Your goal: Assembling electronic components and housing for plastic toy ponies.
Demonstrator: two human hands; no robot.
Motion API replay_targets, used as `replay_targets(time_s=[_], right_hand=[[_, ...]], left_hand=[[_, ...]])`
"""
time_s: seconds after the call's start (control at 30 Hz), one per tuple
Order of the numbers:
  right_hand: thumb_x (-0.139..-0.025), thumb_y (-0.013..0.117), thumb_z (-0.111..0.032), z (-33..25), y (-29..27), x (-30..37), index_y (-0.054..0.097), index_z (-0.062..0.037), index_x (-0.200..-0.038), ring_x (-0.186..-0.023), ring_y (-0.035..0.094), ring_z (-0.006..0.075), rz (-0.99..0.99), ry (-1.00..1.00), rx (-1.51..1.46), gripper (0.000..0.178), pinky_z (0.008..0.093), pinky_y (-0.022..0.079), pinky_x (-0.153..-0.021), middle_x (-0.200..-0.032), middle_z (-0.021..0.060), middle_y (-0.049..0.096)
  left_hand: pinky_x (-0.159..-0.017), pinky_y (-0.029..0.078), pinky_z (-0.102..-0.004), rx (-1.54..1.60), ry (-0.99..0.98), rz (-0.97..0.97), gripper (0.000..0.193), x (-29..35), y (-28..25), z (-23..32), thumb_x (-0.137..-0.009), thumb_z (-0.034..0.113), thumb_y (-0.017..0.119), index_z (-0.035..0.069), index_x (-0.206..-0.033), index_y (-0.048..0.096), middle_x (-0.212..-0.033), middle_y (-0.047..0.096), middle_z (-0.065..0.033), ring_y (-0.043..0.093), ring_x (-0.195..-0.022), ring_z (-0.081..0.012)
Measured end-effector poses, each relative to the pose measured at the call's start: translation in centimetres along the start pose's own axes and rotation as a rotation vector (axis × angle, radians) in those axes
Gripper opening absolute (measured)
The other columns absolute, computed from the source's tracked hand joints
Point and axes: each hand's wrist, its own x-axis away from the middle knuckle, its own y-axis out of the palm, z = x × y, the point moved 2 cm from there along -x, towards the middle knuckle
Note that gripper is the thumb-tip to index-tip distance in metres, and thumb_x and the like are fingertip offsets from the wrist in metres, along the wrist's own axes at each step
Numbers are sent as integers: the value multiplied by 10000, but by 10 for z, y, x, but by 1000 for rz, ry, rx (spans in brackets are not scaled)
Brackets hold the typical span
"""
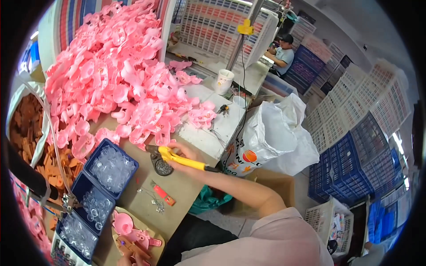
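My right hand point(188, 154) is closed around a yellow electric screwdriver point(181, 159) with a black cord end. The tool's dark front end reaches over a small round dark dish point(162, 166) of small metal screws. At the lower edge, my left hand point(126, 259) is partly cut off, its fingers closed on a brown plastic part point(128, 246). That part lies against a pink plastic piece point(141, 236) with a round cup, on a tan board point(159, 238). Between the hands, a red-orange tool point(164, 195) lies beside scattered small metal pieces.
A heap of pink plastic parts point(111, 75) fills the far left. Blue bins point(92, 191) of clear plastic pieces stand left of my hands, beside a sack of brown parts point(26, 124). Right are a white sack point(266, 133), blue crates point(346, 159) and a seated person point(282, 55).
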Motion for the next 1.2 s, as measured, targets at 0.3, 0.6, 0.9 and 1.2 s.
replay_targets(time_s=[0.3, 0.6, 0.9, 1.2], right_hand=[[-786, 625, -191, -112, 140, 66, 659, -20, -841, -789, 588, 293, -644, -315, -306, 183, 401, 472, -707, -837, 138, 589], [-661, 656, -150, -104, 215, 47, 715, -34, -778, -707, 644, 299, -1090, -619, -51, 175, 412, 500, -637, -721, 141, 661], [-721, 636, -187, -155, 203, 7, 717, -49, -805, -801, 615, 250, -1195, -217, -82, 180, 362, 486, -714, -747, 136, 634], [-775, 644, -11, -164, 138, 37, 596, 7, -846, -912, 557, 207, -652, -306, 71, 88, 307, 435, -811, -932, 90, 554]], left_hand=[[-618, 433, -392, -169, 88, -121, 158, 7, -29, -10, -884, 151, 588, -5, -907, 600, -796, 563, -176, 534, -682, -331], [-670, 472, -343, 106, -112, -15, 206, 15, -18, -24, -943, 170, 524, -19, -1003, 582, -833, 586, -169, 579, -722, -299], [-546, 333, -215, 433, -478, 32, 178, 17, -64, -74, -936, 136, 514, 61, -775, 511, -630, 442, 17, 436, -606, -50], [-739, 451, -198, 900, -442, 186, 197, 10, -43, -63, -858, 18, 610, -9, -1052, 593, -987, 618, -29, 553, -803, -67]])
